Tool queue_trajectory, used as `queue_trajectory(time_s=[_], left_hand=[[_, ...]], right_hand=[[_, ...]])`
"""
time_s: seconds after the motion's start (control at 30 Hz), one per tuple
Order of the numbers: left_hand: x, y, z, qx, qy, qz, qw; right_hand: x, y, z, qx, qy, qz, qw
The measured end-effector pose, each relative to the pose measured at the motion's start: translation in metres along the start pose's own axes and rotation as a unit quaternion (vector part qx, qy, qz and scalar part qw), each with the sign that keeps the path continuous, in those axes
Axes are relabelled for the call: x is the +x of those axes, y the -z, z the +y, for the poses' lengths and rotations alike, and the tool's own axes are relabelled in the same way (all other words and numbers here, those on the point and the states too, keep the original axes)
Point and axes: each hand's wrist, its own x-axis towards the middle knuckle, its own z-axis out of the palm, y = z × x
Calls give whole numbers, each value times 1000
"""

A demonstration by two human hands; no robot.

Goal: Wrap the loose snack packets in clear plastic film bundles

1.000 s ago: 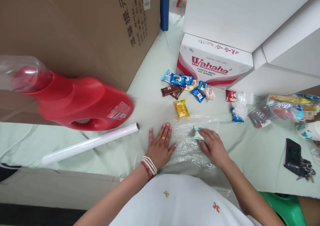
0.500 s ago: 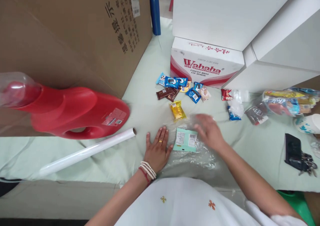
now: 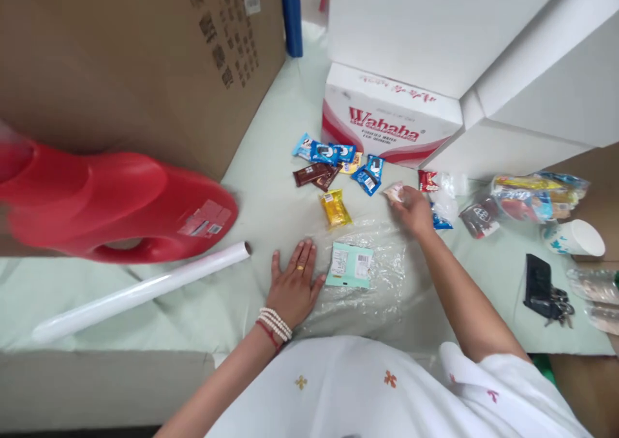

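Observation:
My left hand (image 3: 294,285) lies flat with spread fingers at the left edge of a sheet of clear plastic film (image 3: 382,296). A mint-green packet (image 3: 349,265), label side up, rests on the film just right of that hand. Farther right, my right hand (image 3: 416,212) has its fingers closed on a small beige-pink snack packet (image 3: 394,191). A yellow packet (image 3: 334,208) sits beyond the film. Behind it are blue packets (image 3: 325,153) and brown packets (image 3: 310,174) in a loose group.
A red plastic jug (image 3: 145,199) and a white roll (image 3: 145,289) lie at left by a big cardboard box (image 3: 120,70). A white Wahaha carton (image 3: 387,125) stands behind the snacks. At right are bagged snacks (image 3: 527,199), a paper cup (image 3: 575,237) and keys (image 3: 561,308).
My right hand has moved away from me, from above the film to the beige-pink packet, and grips it. That packet has shifted slightly from the blue ones. My left hand stays flat.

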Motion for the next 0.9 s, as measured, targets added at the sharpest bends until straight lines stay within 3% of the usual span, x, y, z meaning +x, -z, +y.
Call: queue_trajectory(time_s=[0.07, 0.23, 0.33, 0.47, 0.53, 0.63, 0.73, 0.83, 0.9], left_hand=[[1, 2, 1, -11, 3, -9, 1000], [1, 4, 0, -14, 9, -23, 1000], [0, 4, 0, -11, 11, -25, 1000], [0, 5, -5, -15, 7, -18, 1000], [-3, 8, -12, -22, -1, -14, 1000], [-11, 18, -26, -35, -28, 3, 999], [-23, 33, -39, -67, -127, 13, 990], [-35, 43, -47, -127, -266, -65, 953], [-38, 43, -50, -146, -284, -125, 939]], right_hand=[[-33, 16, 3, 22, 10, 5, 1000], [-115, 49, -31, 112, 149, -126, 974], [-141, 42, -64, 88, 211, -169, 959], [-145, 16, -88, -21, 237, -248, 939], [-144, 13, -87, -47, 247, -272, 929], [-154, 28, -72, -4, 266, -250, 931], [-183, 49, -50, 72, 303, -235, 921], [-221, 51, -30, 82, 318, -256, 909], [-240, 42, -20, 83, 305, -242, 917]])
